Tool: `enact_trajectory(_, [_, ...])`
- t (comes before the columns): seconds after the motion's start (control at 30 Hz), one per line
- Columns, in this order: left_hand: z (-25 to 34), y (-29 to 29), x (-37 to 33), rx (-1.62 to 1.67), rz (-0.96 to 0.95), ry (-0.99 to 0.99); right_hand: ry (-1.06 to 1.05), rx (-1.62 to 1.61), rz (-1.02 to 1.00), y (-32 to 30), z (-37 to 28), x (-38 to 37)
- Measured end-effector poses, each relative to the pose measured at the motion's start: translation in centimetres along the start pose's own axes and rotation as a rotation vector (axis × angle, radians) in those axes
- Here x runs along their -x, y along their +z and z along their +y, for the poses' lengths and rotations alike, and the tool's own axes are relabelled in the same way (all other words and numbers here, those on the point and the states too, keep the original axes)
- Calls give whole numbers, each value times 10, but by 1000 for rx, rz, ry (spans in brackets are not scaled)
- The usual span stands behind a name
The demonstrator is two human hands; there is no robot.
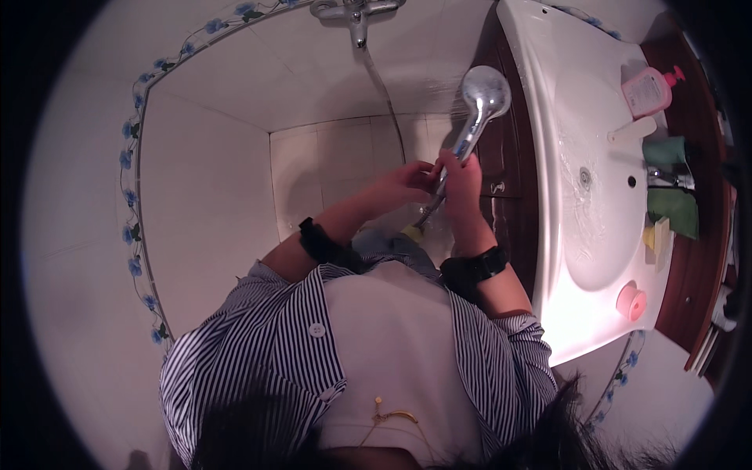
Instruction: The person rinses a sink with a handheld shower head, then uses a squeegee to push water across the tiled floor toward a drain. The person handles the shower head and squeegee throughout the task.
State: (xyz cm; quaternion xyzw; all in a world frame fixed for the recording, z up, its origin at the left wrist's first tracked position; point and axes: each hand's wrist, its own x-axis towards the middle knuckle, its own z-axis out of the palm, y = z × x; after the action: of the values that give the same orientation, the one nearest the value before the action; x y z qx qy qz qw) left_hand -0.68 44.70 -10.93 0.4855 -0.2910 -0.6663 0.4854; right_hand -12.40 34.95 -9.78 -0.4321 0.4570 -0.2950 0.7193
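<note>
A chrome shower head (486,92) is held up in my right hand (460,186), whose fingers wrap round its handle. Thin streaks of water spray leftward from its face. My left hand (409,183) comes in from the left, its fingertips closed against the lower handle beside the right hand; part of its grip is hidden there. The metal hose (381,84) hangs from the chrome wall tap (358,23), and its other end meets the handle below my hands. Dark bands are around both of my forearms.
To the right stands a white washbasin (552,258) over a dark brown cabinet (503,141). A pink pump bottle (648,92), a pink round container (631,301) and green cloths (674,210) sit along its far rim. Tiled walls (211,211) close off the left and front.
</note>
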Motion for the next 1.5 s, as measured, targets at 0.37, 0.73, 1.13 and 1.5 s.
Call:
enact_trajectory(0.37, [-121,-58,49,-168,87,59,-112,604,75,72,118,82])
enact_trajectory(0.73, [-195,-81,58,-118,181,-343,541,1159,357,-160,183,291])
enact_trajectory(1.13, [-283,-24,40,-425,230,-478,804,841,1244,-554,209,468])
enact_trajectory(1.5, [-387,60,58,-816,416,-669,1073,883,1379,-869,322,529])
